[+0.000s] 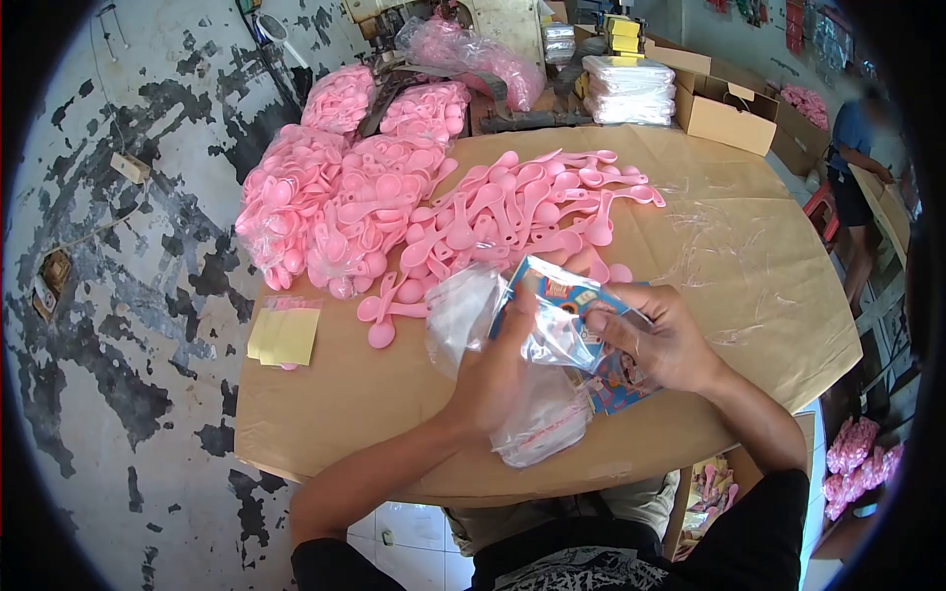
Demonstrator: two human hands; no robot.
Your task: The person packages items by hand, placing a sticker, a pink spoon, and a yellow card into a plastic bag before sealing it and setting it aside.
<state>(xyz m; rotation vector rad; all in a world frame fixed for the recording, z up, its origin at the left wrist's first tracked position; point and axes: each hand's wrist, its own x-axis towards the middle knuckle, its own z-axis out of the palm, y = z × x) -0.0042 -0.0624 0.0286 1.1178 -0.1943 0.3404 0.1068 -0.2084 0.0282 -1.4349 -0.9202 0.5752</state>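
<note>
grips both closed: left grip (498, 372) on clear bag (459, 313), right grip (655, 342) pinching printed card (552, 285).

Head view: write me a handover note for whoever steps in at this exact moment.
Hands: left grip shut on the clear bag; right grip pinching the printed card at that bag.
Things: loose pink spoons heaped mid-table; filled spoon bags piled far left; yellow slips in front of them; more clear plastic under the hands.
Done: several bags filled.
Left: many spoons lie unbagged; whether the held bag has spoons inside, cannot tell.
</note>
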